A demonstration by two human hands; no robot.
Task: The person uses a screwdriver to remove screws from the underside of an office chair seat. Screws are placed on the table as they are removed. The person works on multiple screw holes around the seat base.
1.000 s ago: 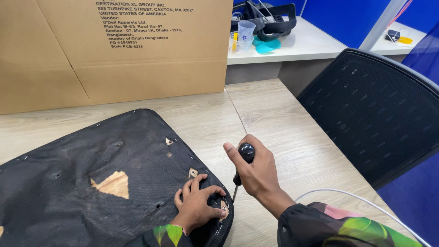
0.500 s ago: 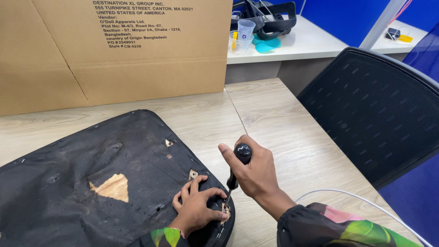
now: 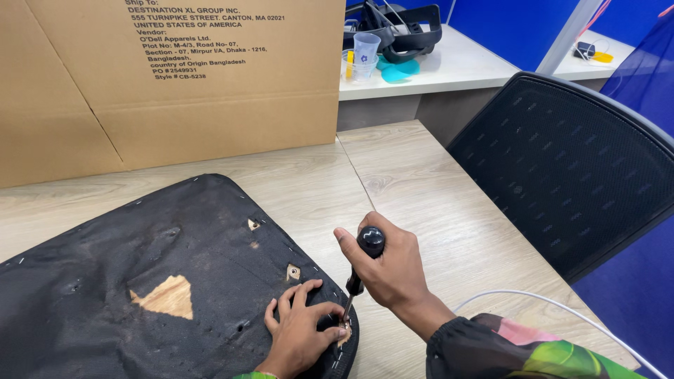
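An upturned chair seat (image 3: 140, 281) covered in black stapled fabric, torn to show wood, lies on the wooden table (image 3: 421, 182). My left hand (image 3: 298, 333) presses flat on its near right corner, fingers spread around a hole. In my right hand (image 3: 386, 270) is a screwdriver (image 3: 361, 263) with a black round handle. Its shaft points down and its tip meets the seat right beside my left fingertips.
A large cardboard box (image 3: 175, 77) stands at the table's back. A black mesh chair back (image 3: 569, 168) leans at the right edge. A white cable (image 3: 562, 309) runs near my right sleeve. Behind, a white desk (image 3: 456, 63) holds a plastic cup and black gear.
My right hand has shifted a little left and down with the screwdriver, bringing it more upright over the seat corner. My left hand stays on the seat.
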